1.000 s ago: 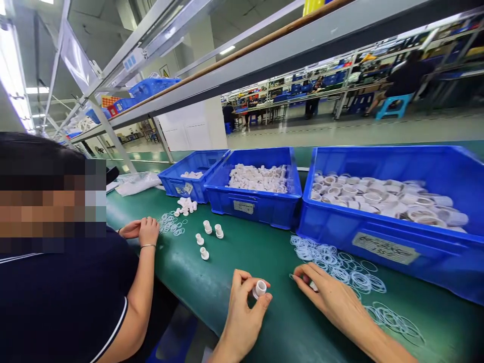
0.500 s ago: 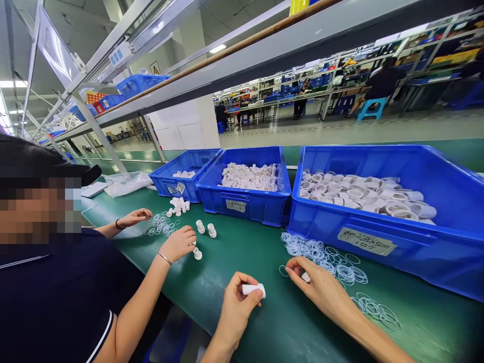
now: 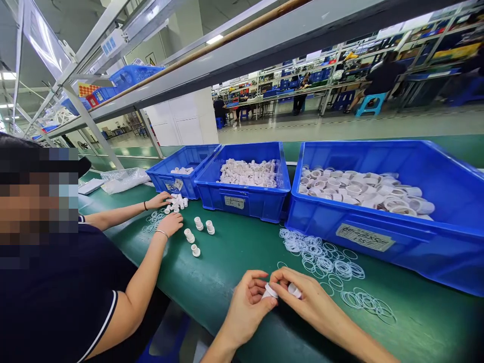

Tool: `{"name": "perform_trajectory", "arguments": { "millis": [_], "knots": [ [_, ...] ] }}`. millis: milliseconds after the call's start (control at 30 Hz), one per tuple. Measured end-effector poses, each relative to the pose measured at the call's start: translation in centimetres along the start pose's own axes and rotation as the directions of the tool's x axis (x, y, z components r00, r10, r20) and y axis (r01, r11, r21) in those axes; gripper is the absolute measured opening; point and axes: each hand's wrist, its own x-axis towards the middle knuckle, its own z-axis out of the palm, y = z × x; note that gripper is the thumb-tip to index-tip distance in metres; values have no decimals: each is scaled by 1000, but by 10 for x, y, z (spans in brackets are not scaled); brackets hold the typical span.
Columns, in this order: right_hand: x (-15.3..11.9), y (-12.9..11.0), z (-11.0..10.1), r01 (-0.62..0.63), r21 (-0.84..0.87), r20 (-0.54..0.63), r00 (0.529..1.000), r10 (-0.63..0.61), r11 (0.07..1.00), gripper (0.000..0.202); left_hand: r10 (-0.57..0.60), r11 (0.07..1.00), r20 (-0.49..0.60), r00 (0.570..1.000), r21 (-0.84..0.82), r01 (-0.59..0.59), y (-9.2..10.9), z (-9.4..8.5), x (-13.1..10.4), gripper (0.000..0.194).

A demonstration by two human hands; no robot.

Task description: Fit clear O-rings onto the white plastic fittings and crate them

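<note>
On the green mat, both hands (image 3: 280, 297) pinch white fittings (image 3: 270, 292).

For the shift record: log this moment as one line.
left hand: holds white fitting | right hand: on same fitting, second white piece in fingers | clear rings on green bench | co-worker at left

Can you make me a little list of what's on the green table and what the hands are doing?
left hand: pinches a small white plastic piece
right hand: touches the same piece, holds a second white piece
clear rings: scattered beside the hands
blue bins: three, holding white parts
co-worker's hands: by small white fittings
</note>
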Motion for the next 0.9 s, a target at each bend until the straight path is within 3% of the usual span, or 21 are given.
{"name": "perform_trajectory", "arguments": {
  "millis": [133, 233, 433, 700, 900],
  "knots": [
    [-4, -12, -4, -10, 105, 106, 994, -1, 994, 33, -20, 993, 8, 1000, 113, 19, 10, 2, -3, 39],
    [-4, -15, -8, 21, 83, 144, 989, -33, 996, 33, -12, 989, -32, 999, 147, 16, 17, 1, -4, 41],
    [-2, -6, -8, -12, -90, 105, 994, 22, 996, 36, -41, 998, -59, 997, -54, 38, 18, -3, -2, 50],
    [0, -10, -12, -126, 12, 137, 983, 124, 992, 29, -27, 991, 29, 999, -132, 30, 9, -2, -3, 50],
    [2, -6, -10, -129, 48, 173, 978, 119, 990, 40, -31, 966, 65, 997, -255, 47, 4, 0, -1, 56]
  ]
}}
